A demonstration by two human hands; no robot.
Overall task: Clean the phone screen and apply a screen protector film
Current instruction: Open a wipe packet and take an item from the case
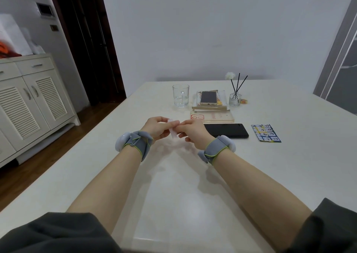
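My left hand [156, 126] and my right hand [193, 132] meet above the table and both pinch a small pale pink-white packet [173, 131]; what it contains cannot be told. Just right of my right hand a black phone [229, 130] lies flat, screen up. Behind it rests a clear phone case [214, 117] with a red camera ring. Right of the phone lies a blue-and-white printed card [266, 133]. A second, gold phone [208, 98] sits on a stack of books at the back.
A glass mug [180, 95] stands at the back left of the stack of books [211, 107]. A reed diffuser bottle [235, 99] stands to their right, near the wall. The white table [173, 185] spreads toward me. A louvred cabinet [29, 102] stands at the left.
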